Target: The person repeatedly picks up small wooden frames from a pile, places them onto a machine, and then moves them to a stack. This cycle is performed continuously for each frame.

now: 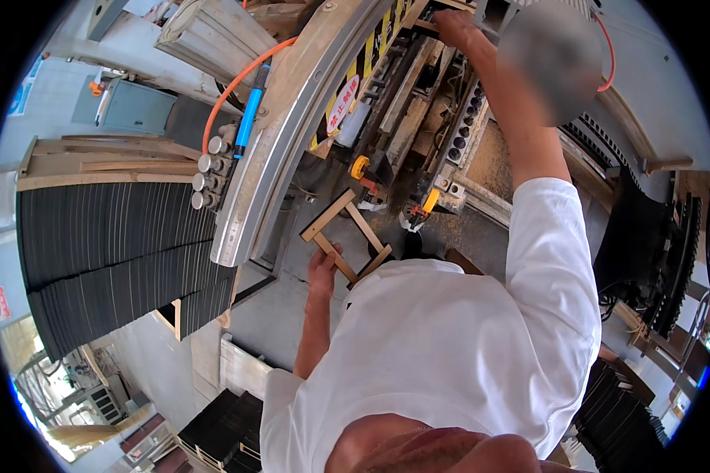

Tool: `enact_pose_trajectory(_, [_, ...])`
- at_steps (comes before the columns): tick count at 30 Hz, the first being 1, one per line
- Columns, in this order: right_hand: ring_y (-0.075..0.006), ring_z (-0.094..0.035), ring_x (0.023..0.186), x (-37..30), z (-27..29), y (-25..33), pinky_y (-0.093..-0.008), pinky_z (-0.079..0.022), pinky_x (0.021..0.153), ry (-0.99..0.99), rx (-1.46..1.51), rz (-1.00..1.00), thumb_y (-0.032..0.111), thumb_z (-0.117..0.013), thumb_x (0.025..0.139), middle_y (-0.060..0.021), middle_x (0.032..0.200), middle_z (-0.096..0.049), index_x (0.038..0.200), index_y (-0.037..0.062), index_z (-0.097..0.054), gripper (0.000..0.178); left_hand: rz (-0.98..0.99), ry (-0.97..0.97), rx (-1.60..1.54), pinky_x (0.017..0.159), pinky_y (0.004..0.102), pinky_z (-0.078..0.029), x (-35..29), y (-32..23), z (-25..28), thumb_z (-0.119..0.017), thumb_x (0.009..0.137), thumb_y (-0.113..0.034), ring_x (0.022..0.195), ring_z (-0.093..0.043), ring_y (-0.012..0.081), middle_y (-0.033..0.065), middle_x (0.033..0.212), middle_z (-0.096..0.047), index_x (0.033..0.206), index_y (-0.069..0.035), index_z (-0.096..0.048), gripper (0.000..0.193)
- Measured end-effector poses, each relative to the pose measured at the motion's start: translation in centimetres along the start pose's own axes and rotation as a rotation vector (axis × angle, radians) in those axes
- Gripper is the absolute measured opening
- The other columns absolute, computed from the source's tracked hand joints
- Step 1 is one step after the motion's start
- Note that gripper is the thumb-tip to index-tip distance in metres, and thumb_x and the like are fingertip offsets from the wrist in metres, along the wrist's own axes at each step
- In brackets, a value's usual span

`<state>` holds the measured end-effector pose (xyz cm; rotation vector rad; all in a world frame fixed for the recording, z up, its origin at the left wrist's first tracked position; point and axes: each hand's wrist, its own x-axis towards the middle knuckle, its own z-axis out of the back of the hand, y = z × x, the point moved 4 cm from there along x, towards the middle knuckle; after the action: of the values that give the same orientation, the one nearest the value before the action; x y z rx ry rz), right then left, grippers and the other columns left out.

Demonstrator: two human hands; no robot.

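Observation:
My left hand (322, 270), low by my waist, is closed on one side of a small rectangular wooden frame (317, 226). The frame is tilted, with its open middle showing the floor. My right arm reaches far forward over a machine (402, 110) with long rails. At its far end my right hand (454, 28) has its fingers bent at the edge of a second wooden frame (409, 17), which is partly cut off by the picture's top. Two yellow knobs, the left knob (360, 166) and the right knob (431, 199), sit at the machine's near end.
A long metal beam (272, 142) with a black-and-yellow striped strip (368, 63) runs along the machine's left. An orange hose (227, 93) and a blue cylinder (252, 110) lie by it. Stacked black panels (118, 244) stand at left. Sawdust (493, 165) covers part of the machine's right.

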<state>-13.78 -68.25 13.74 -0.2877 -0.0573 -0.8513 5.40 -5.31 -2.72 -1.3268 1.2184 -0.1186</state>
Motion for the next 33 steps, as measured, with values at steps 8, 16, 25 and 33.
enact_pose_trajectory(8, [-0.0388, -0.061, 0.095, 1.7, -4.3, 1.3, -0.0509, -0.051, 0.078, -0.096, 0.143, 0.138, 0.004, -0.06, 0.083, -0.0171, 0.101, -0.063, 0.103, 0.0088, -0.062, 0.021, -0.016, -0.182, 0.024, 0.09, 0.0312, -0.046, -1.5, 1.3, 0.4, -0.053, 0.093, -0.009, 0.109, -0.059, 0.0202, 0.0089, 0.115, -0.061, 0.122, 0.0, -0.052, 0.031])
enact_pose_trajectory(16, [-0.0365, -0.058, 0.103, 6.6, -12.7, -4.1, -0.0507, -0.049, 0.08, -0.272, -0.898, -0.079, 0.008, -0.061, 0.084, -0.014, 0.11, -0.06, 0.105, 0.0086, -0.059, 0.021, -0.059, -0.223, 0.023, 0.083, 0.0289, -0.047, -0.7, 1.0, 0.0, -0.056, 0.091, -0.012, 0.099, -0.06, 0.0167, 0.0057, 0.106, -0.064, 0.115, -0.001, -0.058, 0.027])
enact_pose_trajectory(25, [-0.0356, -0.062, 0.098, 1.1, 1.0, 2.4, -0.0491, -0.051, 0.078, 0.004, 0.204, 0.077, 0.015, -0.056, 0.084, -0.0139, 0.103, -0.066, 0.098, 0.0095, -0.061, 0.017, -0.113, -0.494, 0.009, 0.075, 0.0271, -0.045, -5.5, 1.4, 4.3, -0.064, 0.088, -0.024, 0.09, -0.058, 0.013, 0.0014, 0.1, -0.063, 0.112, -0.006, -0.061, 0.031])
enact_pose_trajectory(33, [-0.0355, -0.064, 0.091, -1.1, 3.6, 1.4, -0.0467, -0.053, 0.073, 0.086, -0.012, 0.051, 0.016, -0.066, 0.08, -0.0159, 0.096, -0.066, 0.093, 0.0072, -0.06, 0.017, -0.128, -0.672, 0.026, 0.075, 0.0275, -0.045, -5.0, 0.8, 7.1, -0.064, 0.087, -0.02, 0.087, -0.057, 0.0131, 0.0029, 0.096, -0.064, 0.115, -0.002, -0.06, 0.034])
